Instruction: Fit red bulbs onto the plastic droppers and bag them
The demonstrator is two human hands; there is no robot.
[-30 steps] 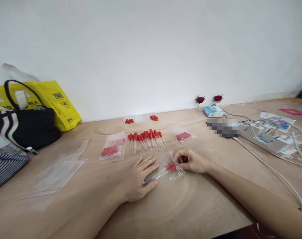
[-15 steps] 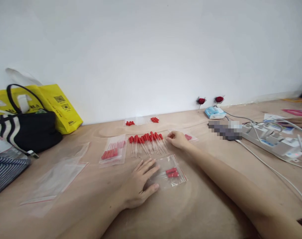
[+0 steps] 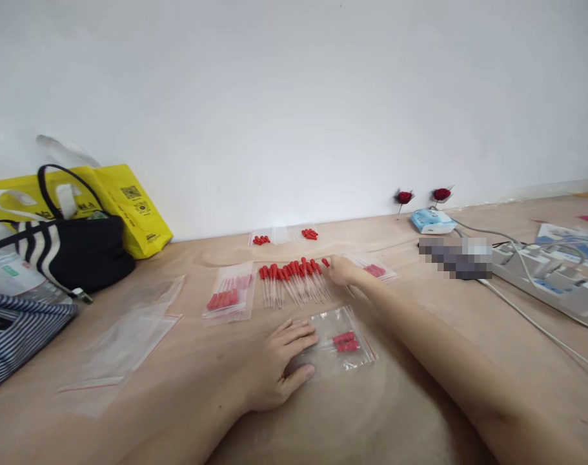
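My left hand (image 3: pixel 288 361) lies flat with fingers apart on the edge of a clear zip bag (image 3: pixel 323 369), which has red-bulbed droppers (image 3: pixel 346 342) inside. My right hand (image 3: pixel 341 270) pinches a single dropper (image 3: pixel 325 262); its red bulb shows beside the fingers and its thin tip pokes out below. Just left of that hand, a row of loose glass-like droppers (image 3: pixel 294 278) lies on the table, bulbs pointing away from me. To the right of the hand is another bag (image 3: pixel 388 272) holding droppers, partly behind my wrist.
Filled bags (image 3: pixel 228 313) lie left of the row, and flat bags (image 3: pixel 114 361) farther left. Small bags with red bulbs (image 3: pixel 261 239) lie by the wall. A yellow bag (image 3: pixel 148 229) and black bag (image 3: pixel 104 248) stand left; a power strip (image 3: pixel 550 284) with cables lies right.
My right hand has taken a dropper from the right end of the row. My left hand stays on the zip bag. The whole view has shifted slightly.
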